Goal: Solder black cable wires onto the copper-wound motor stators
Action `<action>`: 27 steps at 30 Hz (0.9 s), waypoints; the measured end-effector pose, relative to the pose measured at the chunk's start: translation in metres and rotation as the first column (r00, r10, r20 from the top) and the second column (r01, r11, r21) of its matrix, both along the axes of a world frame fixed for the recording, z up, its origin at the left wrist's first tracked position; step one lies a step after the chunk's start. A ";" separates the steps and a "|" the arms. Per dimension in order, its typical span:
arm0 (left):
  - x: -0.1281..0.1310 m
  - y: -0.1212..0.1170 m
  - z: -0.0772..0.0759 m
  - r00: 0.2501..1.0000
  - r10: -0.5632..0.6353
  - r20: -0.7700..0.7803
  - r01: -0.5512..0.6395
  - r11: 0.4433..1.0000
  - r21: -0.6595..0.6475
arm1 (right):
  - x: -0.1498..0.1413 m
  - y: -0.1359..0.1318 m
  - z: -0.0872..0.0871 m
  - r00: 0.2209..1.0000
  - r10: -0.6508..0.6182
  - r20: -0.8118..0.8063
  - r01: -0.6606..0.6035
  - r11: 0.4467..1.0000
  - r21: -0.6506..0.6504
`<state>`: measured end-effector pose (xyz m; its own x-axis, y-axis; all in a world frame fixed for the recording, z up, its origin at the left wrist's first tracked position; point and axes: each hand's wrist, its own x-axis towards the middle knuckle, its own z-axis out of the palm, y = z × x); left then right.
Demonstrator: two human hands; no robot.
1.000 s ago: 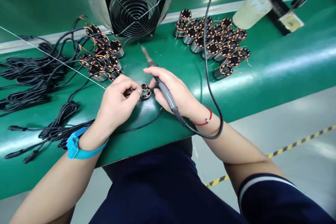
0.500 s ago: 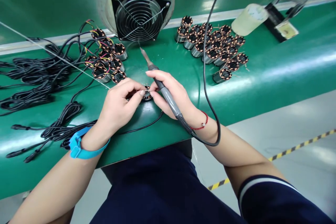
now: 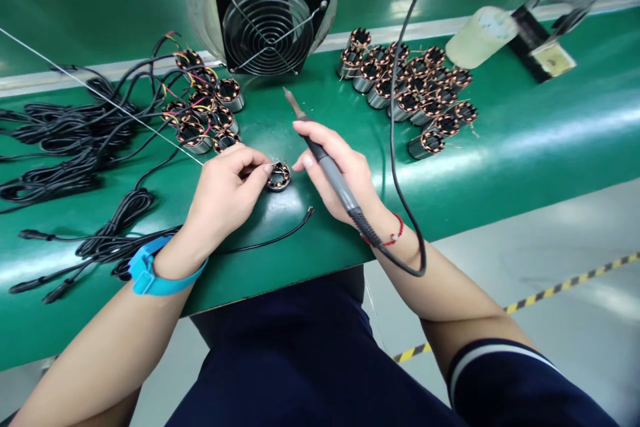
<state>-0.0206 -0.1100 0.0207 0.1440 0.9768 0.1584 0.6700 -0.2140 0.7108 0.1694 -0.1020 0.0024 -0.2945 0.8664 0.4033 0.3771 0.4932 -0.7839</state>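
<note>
My left hand (image 3: 225,197) pinches a thin silvery solder wire (image 3: 125,107), which runs in from the upper left, and the wire's end sits at the rim of a copper-wound motor stator (image 3: 279,177) standing on the green bench. My right hand (image 3: 345,173) grips a grey soldering iron (image 3: 330,170) like a pen. Its bare metal tip points up and away, clear of the stator. A black cable (image 3: 270,242) lies below the stator, ending in a bared tip near my right hand.
A round fume fan (image 3: 270,23) stands behind my hands. Several wired stators (image 3: 205,113) and coiled black cables (image 3: 75,140) lie to the left. Several stators (image 3: 415,93) are grouped to the right, near a pale plastic bottle (image 3: 480,37). The iron's cord arcs across the bench.
My right hand has drawn the soldering iron back from the stator, up and to the right, leaving the stator uncovered. My left hand still holds the solder wire at the stator.
</note>
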 end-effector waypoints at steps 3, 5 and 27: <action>0.001 0.003 -0.003 1.000 0.030 -0.002 -0.030 0.999 -0.022 | 0.007 -0.001 0.003 0.999 -0.042 -0.022 0.044 0.996 0.078; 0.001 0.004 -0.004 0.999 0.037 -0.003 -0.037 0.999 -0.023 | 0.011 -0.001 0.005 0.997 -0.062 -0.056 0.069 0.988 0.138; -0.002 0.000 -0.003 0.998 -0.015 0.064 0.020 0.997 -0.079 | -0.017 0.016 -0.021 0.958 0.118 -0.261 -0.184 0.953 -0.243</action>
